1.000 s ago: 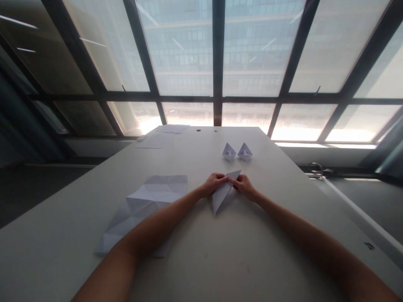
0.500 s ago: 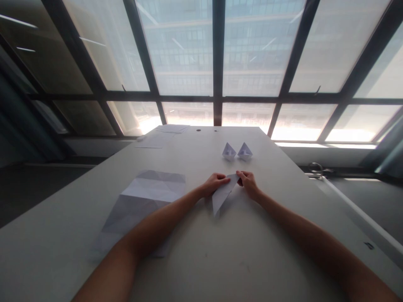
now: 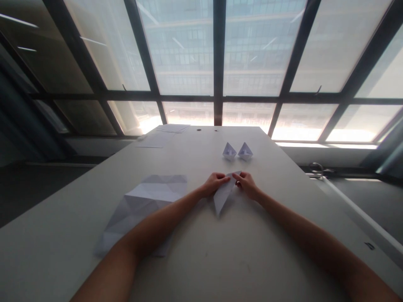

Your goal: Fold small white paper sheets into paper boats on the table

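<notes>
A folded white paper triangle [image 3: 222, 196] lies on the grey table [image 3: 239, 260] between my hands, its point toward me. My left hand [image 3: 214, 183] pinches the paper's far left edge with curled fingers. My right hand [image 3: 247, 184] pinches the far right corner of the same paper. Both forearms rest low over the table.
Two small folded paper boats [image 3: 237, 151] stand side by side beyond my hands. A large creased sheet [image 3: 145, 205] lies to the left under my left forearm. More flat sheets [image 3: 163, 133] lie at the table's far left end. Large windows rise behind the table.
My right hand moved up to the paper's far corner and came back slightly. The creased sheet on the left shifted a little under my forearm.
</notes>
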Tool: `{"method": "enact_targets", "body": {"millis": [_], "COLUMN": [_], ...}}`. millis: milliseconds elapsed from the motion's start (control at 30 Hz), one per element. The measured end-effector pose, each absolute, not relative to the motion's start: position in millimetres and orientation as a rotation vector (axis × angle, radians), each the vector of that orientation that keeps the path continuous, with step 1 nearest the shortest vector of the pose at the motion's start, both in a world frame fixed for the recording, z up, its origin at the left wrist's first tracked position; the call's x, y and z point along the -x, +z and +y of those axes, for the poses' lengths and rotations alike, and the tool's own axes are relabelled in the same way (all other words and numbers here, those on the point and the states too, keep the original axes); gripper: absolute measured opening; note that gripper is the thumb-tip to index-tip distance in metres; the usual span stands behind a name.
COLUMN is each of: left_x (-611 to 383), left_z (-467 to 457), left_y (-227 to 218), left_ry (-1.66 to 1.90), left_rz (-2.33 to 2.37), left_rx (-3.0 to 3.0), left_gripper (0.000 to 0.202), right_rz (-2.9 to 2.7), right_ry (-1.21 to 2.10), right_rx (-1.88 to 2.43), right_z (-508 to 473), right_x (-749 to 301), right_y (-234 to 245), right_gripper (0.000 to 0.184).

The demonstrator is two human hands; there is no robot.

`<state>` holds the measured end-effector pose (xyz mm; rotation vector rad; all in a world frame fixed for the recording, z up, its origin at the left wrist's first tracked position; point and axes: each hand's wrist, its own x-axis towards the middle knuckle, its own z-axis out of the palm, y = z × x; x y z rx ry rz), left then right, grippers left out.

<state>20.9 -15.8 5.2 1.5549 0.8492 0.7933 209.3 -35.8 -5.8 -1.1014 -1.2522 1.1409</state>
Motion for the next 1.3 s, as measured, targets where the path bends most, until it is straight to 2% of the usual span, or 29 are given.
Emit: {"method": "enact_targets", "body": {"millis": [200, 567, 900, 1100, 1200, 1300], "left_x": [-19.8, -19.0, -20.2, -21.2, -22.3, -22.6], "left_z": [-13.8, -13.2, -17.9, -14.0, -13.5, -16.1], "left_y": [2.8, 3.3, 5.6, -1.1, -1.5, 1.6], "left_ry": [0.75, 0.728, 0.808, 0.91, 0.928, 0.901], "left_rz": [0.815, 0.769, 0.815, 0.846, 0.846, 0.843], "left_rx": [-1.681, -1.758, -1.721, -1.618, -1.613, -1.631], "left_gripper": [0.055, 0.053, 0.05, 0.05, 0.051, 0.052], "right_rz": [-1.33, -1.282, -1.159, -0.968, -1.044, -1.246], "right_ry": [1.192, 1.154, 1.162, 1.118, 1.216, 1.224], "right_rx": [1.04, 1.165, 1.11, 1.048, 1.023, 1.062], "right_z": [-45.7, -46.0, -31.2, -15.7, -21.2, -31.2], "right_x": [-203.4, -204.5, -214.9, -235.3, -231.2, -220.3], "right_y": [1.4, -0.8, -4.0, -6.8, -6.1, -5.0], "right_gripper": [0.038, 0.036, 0.04, 0.05, 0.053, 0.048]}}
